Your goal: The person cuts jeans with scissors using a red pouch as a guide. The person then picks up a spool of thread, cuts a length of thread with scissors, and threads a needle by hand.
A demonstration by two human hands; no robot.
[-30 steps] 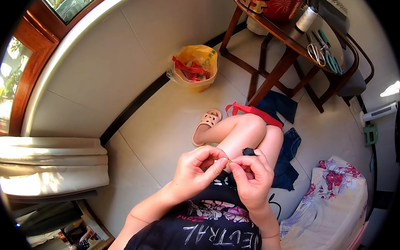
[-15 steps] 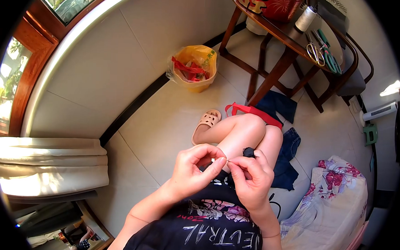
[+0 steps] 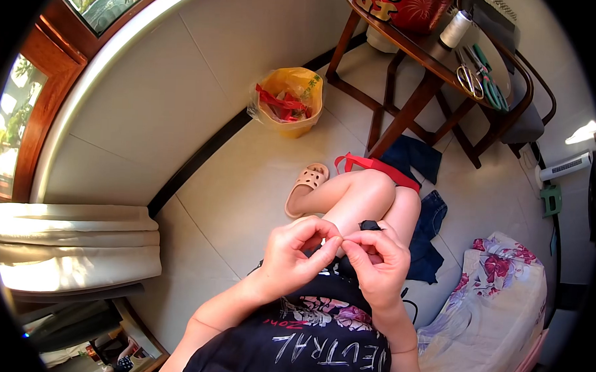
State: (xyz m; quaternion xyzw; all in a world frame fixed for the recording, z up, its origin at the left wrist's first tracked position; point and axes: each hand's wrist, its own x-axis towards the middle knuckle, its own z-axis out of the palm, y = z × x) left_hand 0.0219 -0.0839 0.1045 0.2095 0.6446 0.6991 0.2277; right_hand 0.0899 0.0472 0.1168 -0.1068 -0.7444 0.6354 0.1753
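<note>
My left hand and my right hand meet fingertip to fingertip above my lap. Thumb and index finger are pinched together on each. Whatever sits between the tips is too small to make out. A small black item shows at the curled fingers of my right hand; its kind is unclear. Beneath the hands are my bare knees and a black printed shirt. A red strap-like piece and dark blue denim lie beyond and beside my legs.
A yellow lined bin with red scraps stands by the wall. On the wooden table are a white thread spool, gold-handled scissors, green-handled shears and a red bag. Floral fabric covers something at right.
Both hands have shifted slightly to the right, and their pinched fingertips have come closer together. The surroundings look the same.
</note>
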